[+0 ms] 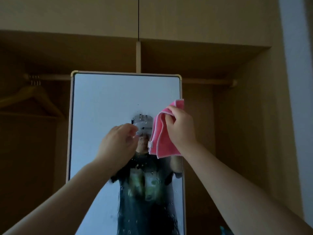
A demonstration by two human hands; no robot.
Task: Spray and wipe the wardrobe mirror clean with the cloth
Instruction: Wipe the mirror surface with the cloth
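Note:
A tall mirror [105, 99] with a pale rounded frame stands in front of an open wardrobe. Spray droplets and wet streaks cover its middle and lower glass. My right hand [181, 126] is raised near the mirror's right edge and grips a folded pink cloth [159, 138] with a white hem, which hangs down against the glass. My left hand [118, 141] is held up before the mirror's centre, fingers loosely curled, with nothing visible in it. No spray bottle is in view.
Behind the mirror is a wooden wardrobe [237, 68] with a hanging rail [206, 81] and a central divider. Wooden hangers [32, 97] hang at the left. A pale wall [298, 82] runs down the right side.

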